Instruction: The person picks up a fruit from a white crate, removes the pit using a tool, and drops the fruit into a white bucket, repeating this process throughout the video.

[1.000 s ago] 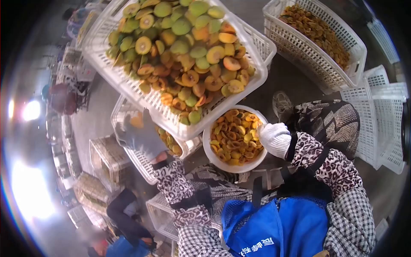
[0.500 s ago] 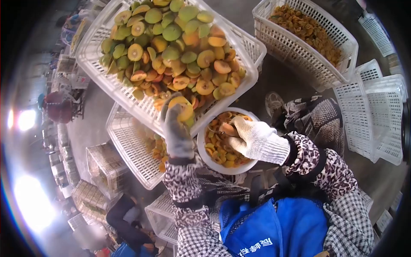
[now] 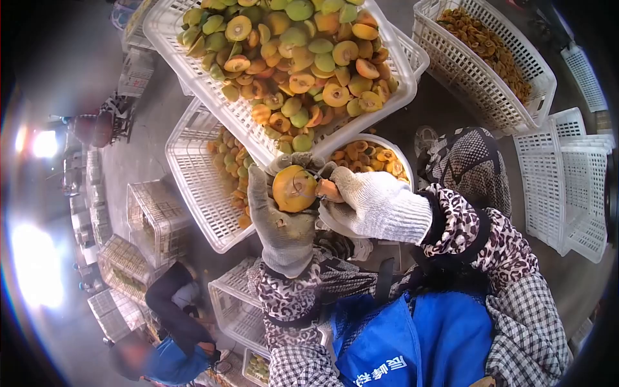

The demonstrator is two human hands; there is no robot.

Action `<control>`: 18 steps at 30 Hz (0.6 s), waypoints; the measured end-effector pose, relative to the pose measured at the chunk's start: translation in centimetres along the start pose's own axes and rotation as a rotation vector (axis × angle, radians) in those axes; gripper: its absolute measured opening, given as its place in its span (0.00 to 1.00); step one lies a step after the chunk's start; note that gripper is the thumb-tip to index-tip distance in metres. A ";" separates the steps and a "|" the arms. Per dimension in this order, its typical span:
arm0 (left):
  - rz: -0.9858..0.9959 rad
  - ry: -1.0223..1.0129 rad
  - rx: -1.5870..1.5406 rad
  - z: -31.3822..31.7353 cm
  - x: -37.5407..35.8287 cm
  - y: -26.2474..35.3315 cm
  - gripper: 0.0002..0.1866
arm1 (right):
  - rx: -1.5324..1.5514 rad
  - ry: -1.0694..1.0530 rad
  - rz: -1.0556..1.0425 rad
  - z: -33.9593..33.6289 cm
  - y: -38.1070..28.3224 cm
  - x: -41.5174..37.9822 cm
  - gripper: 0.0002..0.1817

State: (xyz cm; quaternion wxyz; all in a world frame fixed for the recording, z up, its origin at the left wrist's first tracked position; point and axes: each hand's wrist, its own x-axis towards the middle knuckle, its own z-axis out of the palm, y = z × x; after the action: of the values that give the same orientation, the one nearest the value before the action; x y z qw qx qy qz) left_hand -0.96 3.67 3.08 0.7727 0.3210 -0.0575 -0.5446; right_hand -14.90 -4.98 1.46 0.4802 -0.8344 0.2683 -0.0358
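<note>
My left hand cups a fruit; my right hand holds a small tool at it. A skid could jab my left hand; a loose hold could drop the fruit towards the bowl beyond both hands.

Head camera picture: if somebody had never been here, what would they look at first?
Probably the big white crate heaped with green and orange fruit, at the top. Just below, the left hand holds a yellow fruit piece, and the right hand holds a brown-handled tool at it. The bright blue garment at the bottom stands out too.
</note>
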 end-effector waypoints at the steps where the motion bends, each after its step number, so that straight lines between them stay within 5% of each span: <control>1: 0.019 -0.013 0.103 0.0 -0.2 0.1 0.16 | -0.001 -0.002 0.002 0.0 -0.2 0.1 0.16; 3: 0.038 -0.023 0.204 0.3 -0.4 -0.1 0.16 | -0.091 -0.049 0.036 0.0 -0.5 0.3 0.15; 5: 0.382 0.021 0.897 0.7 -0.6 -1.2 0.18 | -0.076 -0.066 0.038 -0.2 -0.8 0.3 0.15; 9: 0.289 0.133 0.805 -1.6 0.1 -1.6 0.16 | 0.128 -0.061 0.010 1.3 0.2 0.0 0.13; 11: 0.364 0.007 0.696 -1.9 0.7 -1.9 0.12 | 0.194 -0.005 -0.040 1.4 0.4 -0.1 0.12; 14: 0.519 -0.013 0.706 -3.0 1.8 -2.7 0.13 | 0.716 -0.497 0.346 -1.9 -1.0 0.1 0.20; 17: 0.556 -0.108 1.075 -1.2 2.0 -3.6 0.20 | 0.674 -0.292 0.219 -0.3 0.7 0.3 0.14; 18: 0.553 -0.114 1.076 -0.6 1.9 -3.5 0.20 | 0.316 -0.113 0.210 -0.1 0.3 0.0 0.16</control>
State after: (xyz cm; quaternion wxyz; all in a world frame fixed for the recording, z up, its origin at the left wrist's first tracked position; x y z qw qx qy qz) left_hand -2.77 1.58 0.17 0.6106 0.6100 -0.4473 -0.2347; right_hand -15.05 -5.16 1.24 0.6204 -0.7168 0.3176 0.0198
